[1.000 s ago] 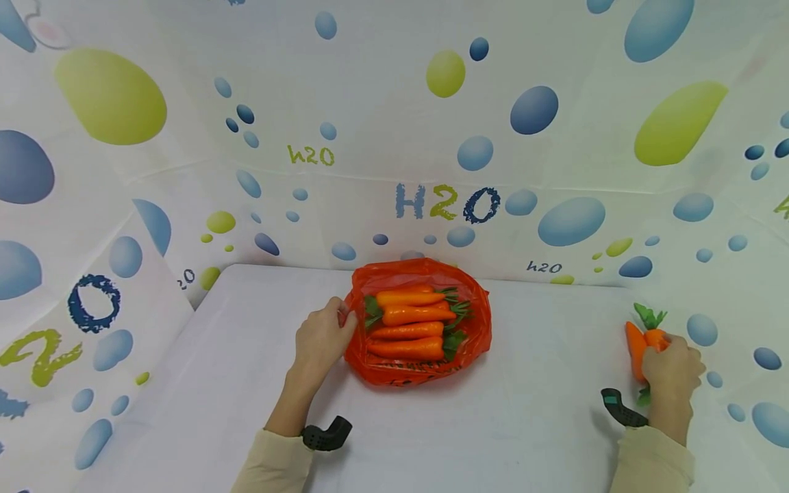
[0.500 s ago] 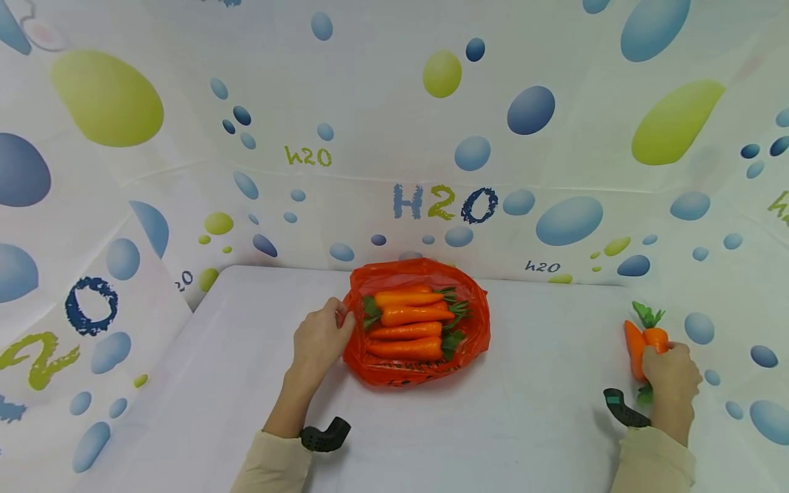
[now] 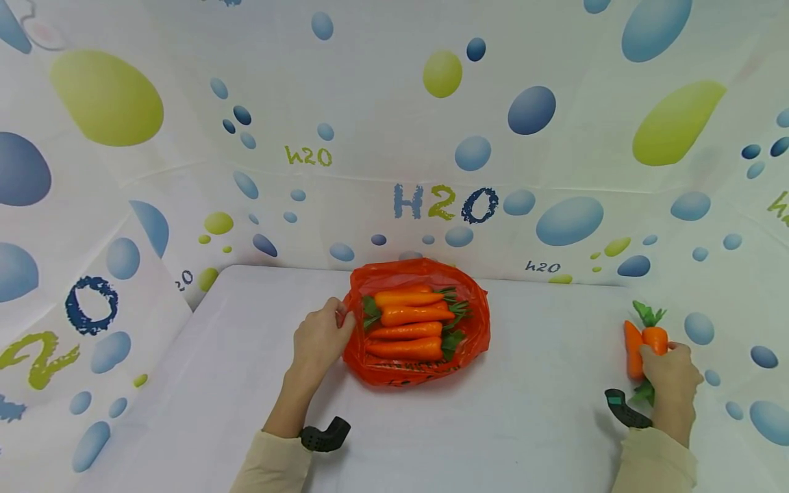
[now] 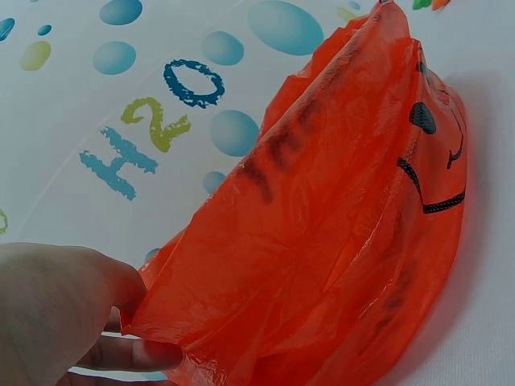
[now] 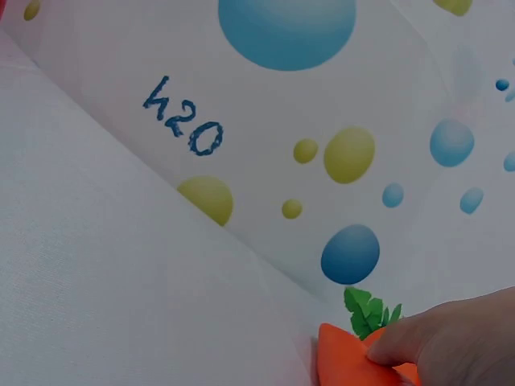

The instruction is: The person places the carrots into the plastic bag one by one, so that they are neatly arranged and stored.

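A red plastic bag (image 3: 481, 322) stands with its mouth wide on the white table, several orange carrots (image 3: 409, 315) with green tops lying inside. At its left side my left hand (image 3: 320, 335) pinches the bag's edge; the left wrist view shows the thumb and fingers (image 4: 129, 354) at the thin film. Far to the right, my right hand (image 3: 672, 375) grips a carrot (image 3: 655, 339) whose leaves point away from me. Against it on the left lies a second carrot (image 3: 633, 349), its leaves (image 3: 644, 392) toward me and partly hidden by the hand. The right wrist view shows the thumb (image 5: 394, 342) pressed on orange carrot surface.
A white cloth with blue and green drops forms the backdrop (image 3: 370, 157) behind the table (image 3: 530, 411) and at both sides. Black curved wrist mounts (image 3: 327, 435) stick out from both sleeves.
My right hand has shifted slightly on the carrots, and more of the gripped carrot and of the lower leaves shows. The left hand and the bag stay almost still.
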`<state>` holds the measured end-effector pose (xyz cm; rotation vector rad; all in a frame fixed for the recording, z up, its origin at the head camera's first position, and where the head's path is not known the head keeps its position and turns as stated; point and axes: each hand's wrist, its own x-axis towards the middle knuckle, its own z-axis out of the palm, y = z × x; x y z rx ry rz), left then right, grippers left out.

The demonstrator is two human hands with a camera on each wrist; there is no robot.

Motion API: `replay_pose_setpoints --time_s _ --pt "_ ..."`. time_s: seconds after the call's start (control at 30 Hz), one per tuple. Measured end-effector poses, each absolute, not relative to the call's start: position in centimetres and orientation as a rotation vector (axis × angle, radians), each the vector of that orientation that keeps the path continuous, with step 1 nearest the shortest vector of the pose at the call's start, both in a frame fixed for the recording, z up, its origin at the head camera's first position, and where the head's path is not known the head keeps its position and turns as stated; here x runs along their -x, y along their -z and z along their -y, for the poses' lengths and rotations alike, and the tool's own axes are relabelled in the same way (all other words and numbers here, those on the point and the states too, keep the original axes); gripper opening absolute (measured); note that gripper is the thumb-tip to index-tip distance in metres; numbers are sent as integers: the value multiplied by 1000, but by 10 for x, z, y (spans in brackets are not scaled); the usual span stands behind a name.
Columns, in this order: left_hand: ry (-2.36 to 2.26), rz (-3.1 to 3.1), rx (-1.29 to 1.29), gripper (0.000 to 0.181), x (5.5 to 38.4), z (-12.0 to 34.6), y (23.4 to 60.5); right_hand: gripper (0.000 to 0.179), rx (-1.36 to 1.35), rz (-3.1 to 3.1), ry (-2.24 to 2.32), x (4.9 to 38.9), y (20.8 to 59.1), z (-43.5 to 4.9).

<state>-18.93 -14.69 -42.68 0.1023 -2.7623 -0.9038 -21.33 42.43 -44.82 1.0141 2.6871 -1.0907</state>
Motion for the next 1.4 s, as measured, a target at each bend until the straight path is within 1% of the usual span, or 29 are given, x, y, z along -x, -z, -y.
replay_pose_setpoints --time_s 0.23,0.53,0.97,1.4 --pt "906 2771 -108 20 190 147 428 80 -1024 -2739 1086 215 448 -424" --pt "904 2756 -86 19 190 147 428 70 -983 -2842 1035 215 448 -425" --pt "917 2768 -89 20 190 146 427 72 -1021 -2862 1063 217 441 -424" --pt "915 2770 -108 22 190 147 426 70 -1002 -2931 1086 219 429 -414"
